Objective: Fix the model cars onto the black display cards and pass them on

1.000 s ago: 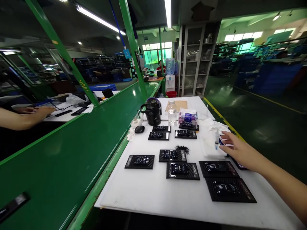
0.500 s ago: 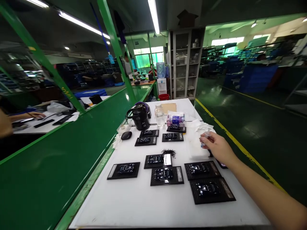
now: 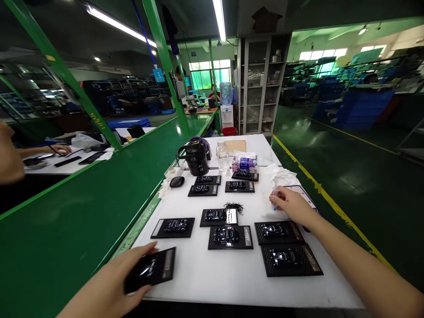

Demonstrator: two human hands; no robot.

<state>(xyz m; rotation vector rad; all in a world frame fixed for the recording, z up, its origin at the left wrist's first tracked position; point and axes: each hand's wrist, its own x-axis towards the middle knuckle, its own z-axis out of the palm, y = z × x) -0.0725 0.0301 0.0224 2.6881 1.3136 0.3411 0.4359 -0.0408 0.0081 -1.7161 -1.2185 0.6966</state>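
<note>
From my end, I see my left hand (image 3: 111,285) at the near left corner of the white bench (image 3: 215,274), fingers curled round a black plaque (image 3: 150,270), which it holds tilted over the bench edge; my right hand (image 3: 293,206) lies further out on the right side, fingers pinched narrowly on a small clear bottle (image 3: 274,195), with a phone (image 3: 303,193) just beyond it and crumpled tissue (image 3: 281,174) behind that; other plaques (image 3: 230,237) lie flat in loose rows between the two hands; a small heap of black bits (image 3: 233,205) sits mid-bench; a black kettle (image 3: 197,157) stands at the far end.
</note>
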